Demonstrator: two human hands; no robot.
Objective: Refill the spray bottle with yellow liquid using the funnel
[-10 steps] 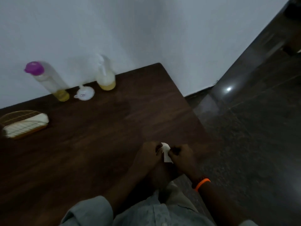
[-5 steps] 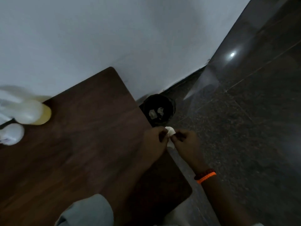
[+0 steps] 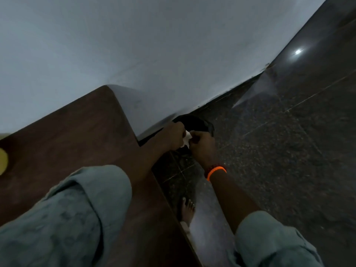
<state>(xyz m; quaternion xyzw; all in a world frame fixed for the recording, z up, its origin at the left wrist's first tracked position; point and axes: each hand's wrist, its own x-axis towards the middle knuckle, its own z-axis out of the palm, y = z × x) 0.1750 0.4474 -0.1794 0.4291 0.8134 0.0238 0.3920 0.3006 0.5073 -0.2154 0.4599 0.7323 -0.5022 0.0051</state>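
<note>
Both my hands hold a small crumpled white tissue (image 3: 186, 138) between them, past the right edge of the table. My left hand (image 3: 173, 136) grips its left side and my right hand (image 3: 202, 144) pinches its right side. They hover just over a black bin (image 3: 196, 123) on the floor by the wall. At the far left edge only a yellow sliver of a bottle (image 3: 2, 160) shows on the dark wooden table (image 3: 77, 143). The funnel and the other bottle are out of view.
The white wall (image 3: 154, 45) runs behind the table and bin. Dark speckled floor tiles (image 3: 279, 141) spread to the right, with a light reflection on them. My bare foot (image 3: 187, 209) stands beside the table's right edge.
My view has swung right and down, so the bottles and funnel have slid out of frame. Both hands have carried the tissue off the table to above the black bin.
</note>
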